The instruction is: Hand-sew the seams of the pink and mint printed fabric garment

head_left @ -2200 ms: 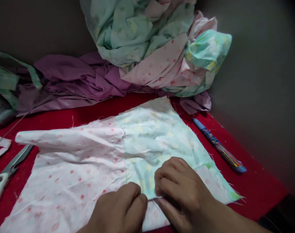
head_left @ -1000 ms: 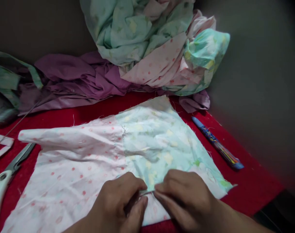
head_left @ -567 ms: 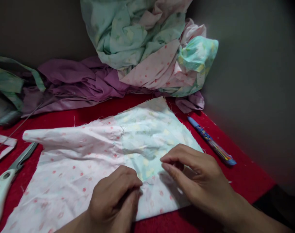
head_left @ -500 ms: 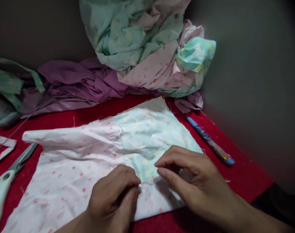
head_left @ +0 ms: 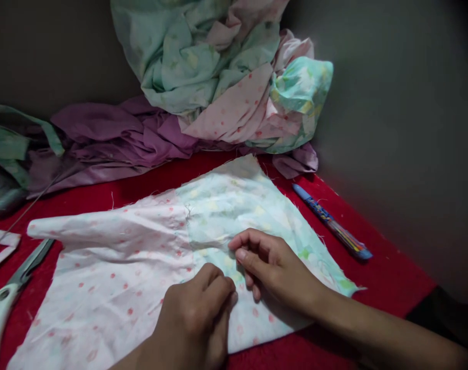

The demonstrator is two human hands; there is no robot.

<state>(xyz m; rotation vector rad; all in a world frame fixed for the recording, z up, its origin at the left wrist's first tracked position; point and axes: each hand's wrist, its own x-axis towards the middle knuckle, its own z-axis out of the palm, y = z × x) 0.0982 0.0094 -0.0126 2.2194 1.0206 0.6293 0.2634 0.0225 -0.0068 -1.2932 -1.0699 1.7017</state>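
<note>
A patched cloth (head_left: pixel 114 277) of pink dotted and pale green printed pieces lies spread in front of me, joined along a seam with dark stitches near its middle. My left hand (head_left: pixel 199 311) is closed on the cloth near its lower part, thumb against curled fingers. Just up and right of it, my right hand (head_left: pixel 274 264) hovers over the green piece. Its thumb and forefinger come together in a pinch, with the lower fingers curled loosely. Whatever is between those tips is too small to make out.
White-handled scissors (head_left: pixel 10 298) lie at the left, their blades partly beneath the cloth. A multicolour pen (head_left: pixel 330 221) rests at the right on the red cover (head_left: pixel 388 277). Bunched green and pink fabric (head_left: pixel 203 67) and purple cloth (head_left: pixel 129 128) are heaped behind.
My right hand has moved left and slightly up, uncovering the cloth's right corner. My left hand appears a little further right. The whole view has shifted slightly.
</note>
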